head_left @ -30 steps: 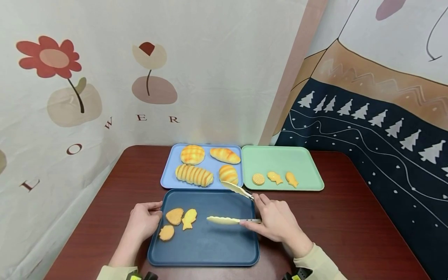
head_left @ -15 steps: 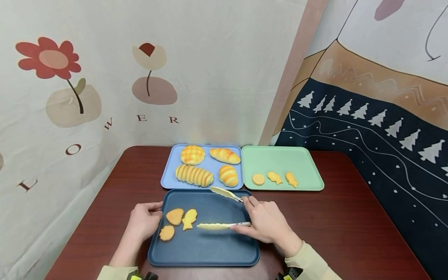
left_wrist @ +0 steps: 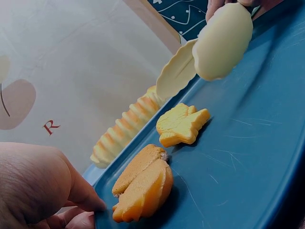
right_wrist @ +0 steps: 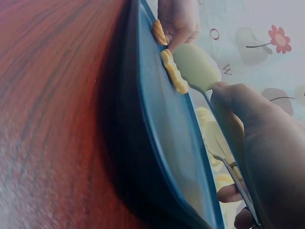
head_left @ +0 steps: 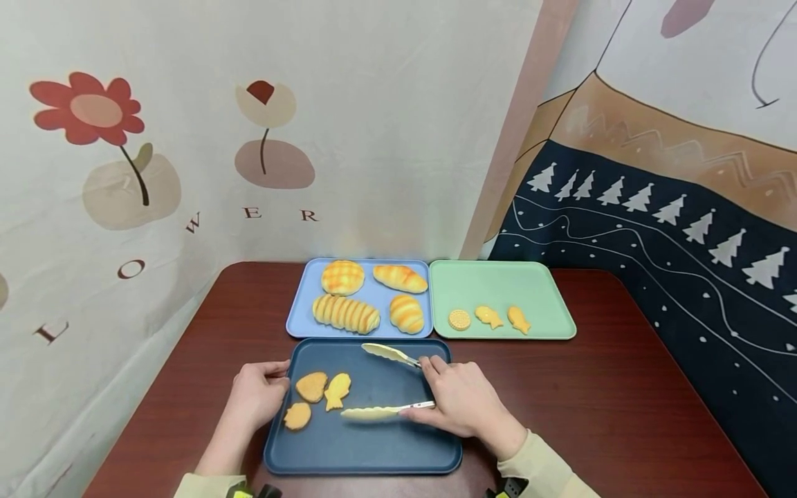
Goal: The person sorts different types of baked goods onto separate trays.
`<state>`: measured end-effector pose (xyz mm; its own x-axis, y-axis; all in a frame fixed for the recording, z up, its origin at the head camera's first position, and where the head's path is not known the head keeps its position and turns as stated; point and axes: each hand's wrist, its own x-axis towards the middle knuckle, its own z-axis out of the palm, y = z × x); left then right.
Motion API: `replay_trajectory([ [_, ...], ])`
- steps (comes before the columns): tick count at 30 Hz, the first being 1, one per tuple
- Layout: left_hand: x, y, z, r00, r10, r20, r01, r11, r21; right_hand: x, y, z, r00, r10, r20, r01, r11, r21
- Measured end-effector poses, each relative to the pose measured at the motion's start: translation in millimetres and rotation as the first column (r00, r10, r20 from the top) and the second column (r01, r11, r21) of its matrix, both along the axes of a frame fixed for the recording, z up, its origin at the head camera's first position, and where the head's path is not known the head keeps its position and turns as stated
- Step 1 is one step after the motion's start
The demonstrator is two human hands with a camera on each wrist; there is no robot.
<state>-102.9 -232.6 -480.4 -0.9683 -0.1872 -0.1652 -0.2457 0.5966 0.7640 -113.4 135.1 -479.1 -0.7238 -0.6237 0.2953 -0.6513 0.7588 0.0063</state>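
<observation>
My right hand (head_left: pixel 463 400) holds a pair of tongs (head_left: pixel 373 413) with cream-coloured tips, thumb on one arm and fingers on the other. The tongs are spread wide above the dark blue tray (head_left: pixel 398 453), with nothing between their tips. At the tray's left rim, my left hand (head_left: pixel 257 393) grips the edge between thumb and fingers. On the tray's left part lie a yellow fish-shaped cookie (head_left: pixel 337 391), a heart-shaped cookie (head_left: pixel 311 386) and a roundish notched cookie (head_left: pixel 297 416). The left wrist view shows the tong tips (left_wrist: pixel 223 43) beyond the fish-shaped cookie.
Behind stands a light blue tray (head_left: pixel 297 325) with several breads, including a long ridged bread (head_left: pixel 346 314) and a croissant (head_left: pixel 400 278). Beside it, a green tray (head_left: pixel 498 283) bears a round cookie (head_left: pixel 459 319) and two fish-shaped cookies (head_left: pixel 488 316). A printed cloth hangs behind the table.
My right hand has moved left and a little toward me with the tongs, from the tray's right side toward the cookies. The left hand has stayed at the rim.
</observation>
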Motion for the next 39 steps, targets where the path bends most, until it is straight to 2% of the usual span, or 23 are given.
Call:
replay_trajectory([
  [11,-0.3,0.7,2.2,1.0,0.002,0.006,-0.002,1.0,0.01,-2.0,-4.9,-4.1,0.999,0.024,-0.03,-0.024,1.0,-0.012],
  [27,0.1,-0.1,0.2,1.0,0.006,-0.002,-0.006,1.0,0.011,0.2,-17.8,-3.3,0.997,0.061,-0.053,-0.059,0.997,0.05],
  [39,-1.4,0.5,0.8,1.0,0.013,0.004,-0.013,1.0,0.014,2.8,-20.8,-3.5,0.989,0.114,-0.096,-0.111,0.993,0.031],
])
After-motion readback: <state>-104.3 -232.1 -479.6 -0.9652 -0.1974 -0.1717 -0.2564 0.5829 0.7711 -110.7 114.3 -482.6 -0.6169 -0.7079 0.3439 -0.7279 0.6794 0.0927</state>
